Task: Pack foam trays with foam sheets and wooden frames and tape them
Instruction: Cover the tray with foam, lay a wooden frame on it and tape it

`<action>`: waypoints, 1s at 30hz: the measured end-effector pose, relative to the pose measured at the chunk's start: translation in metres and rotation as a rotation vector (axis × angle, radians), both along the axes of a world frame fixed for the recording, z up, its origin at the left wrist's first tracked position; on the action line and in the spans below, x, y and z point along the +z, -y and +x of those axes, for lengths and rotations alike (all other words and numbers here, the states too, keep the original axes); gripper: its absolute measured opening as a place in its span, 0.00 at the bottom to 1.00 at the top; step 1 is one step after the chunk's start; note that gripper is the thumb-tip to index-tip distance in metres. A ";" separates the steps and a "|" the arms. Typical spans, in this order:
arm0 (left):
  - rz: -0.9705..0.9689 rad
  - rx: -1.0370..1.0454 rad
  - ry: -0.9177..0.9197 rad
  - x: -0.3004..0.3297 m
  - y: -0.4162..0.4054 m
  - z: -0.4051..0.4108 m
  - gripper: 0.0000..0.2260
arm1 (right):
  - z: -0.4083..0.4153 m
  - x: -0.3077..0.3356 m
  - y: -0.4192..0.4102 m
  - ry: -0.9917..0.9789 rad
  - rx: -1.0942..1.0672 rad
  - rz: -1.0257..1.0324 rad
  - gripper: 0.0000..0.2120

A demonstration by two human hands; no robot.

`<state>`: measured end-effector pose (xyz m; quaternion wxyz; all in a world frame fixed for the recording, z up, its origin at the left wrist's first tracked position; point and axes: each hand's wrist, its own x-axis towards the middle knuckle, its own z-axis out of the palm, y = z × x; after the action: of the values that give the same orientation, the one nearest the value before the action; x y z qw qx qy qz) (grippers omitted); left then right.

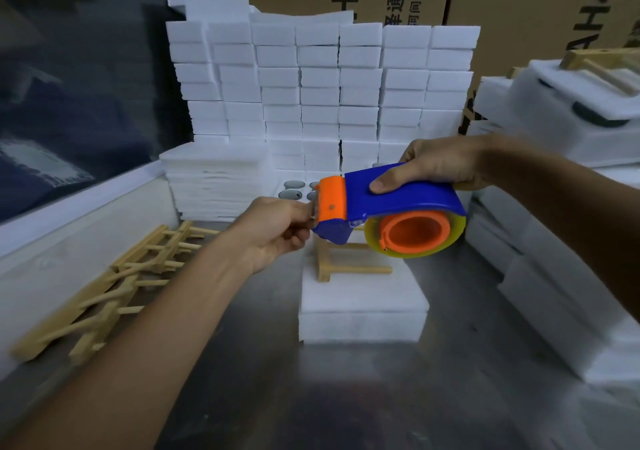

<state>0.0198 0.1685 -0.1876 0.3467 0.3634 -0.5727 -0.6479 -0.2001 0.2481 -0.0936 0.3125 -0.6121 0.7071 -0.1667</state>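
Right hand (437,164) grips the blue tape dispenser (398,203) at frame centre; left hand (277,231) pinches its orange front end; foam tray (363,307) with wooden frame (341,259) lies below.

Light falls from overhead, even and moderately bright. The steel counter (346,397) in front of me shows a dull glare patch at 6 o'clock. The white foam stacks (322,85) at 12 o'clock are near overexposed. Wide-angle bending curves the edges; motion blur smears the wooden frames (104,286) at 8 o'clock.
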 end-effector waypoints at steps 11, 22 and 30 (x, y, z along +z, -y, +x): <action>0.009 0.144 0.140 -0.013 0.040 0.047 0.06 | -0.034 -0.006 0.006 -0.081 -0.046 0.076 0.39; 0.154 0.154 0.151 -0.055 0.040 0.038 0.05 | -0.020 0.001 0.060 -0.325 -0.042 0.207 0.41; 0.106 0.213 0.215 -0.067 0.038 0.035 0.09 | -0.021 -0.014 0.070 -0.355 -0.065 0.258 0.43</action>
<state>0.0546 0.1304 -0.2544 0.3304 0.5070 -0.5297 -0.5943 -0.2210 0.1778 -0.1075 0.2532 -0.5638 0.7857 0.0257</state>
